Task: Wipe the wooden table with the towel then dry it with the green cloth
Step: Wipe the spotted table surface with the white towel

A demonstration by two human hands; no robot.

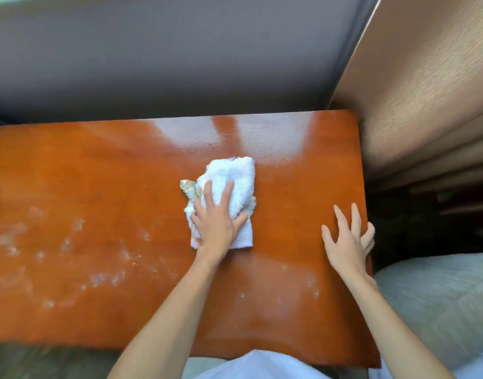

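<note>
A glossy reddish-brown wooden table fills the middle of the view. A crumpled white towel with a patterned corner lies on it, right of centre. My left hand presses flat on the towel's near part, fingers spread and straight. My right hand rests on the table's right edge, fingers straight, some hanging over the side. Wet smears and droplets mark the left and near part of the tabletop. No green cloth is in view.
A grey wall runs behind the table. A tan curtain hangs at the right. A pale bedcover or cushion lies at the lower right, beside the table's edge. My white clothing shows at the bottom.
</note>
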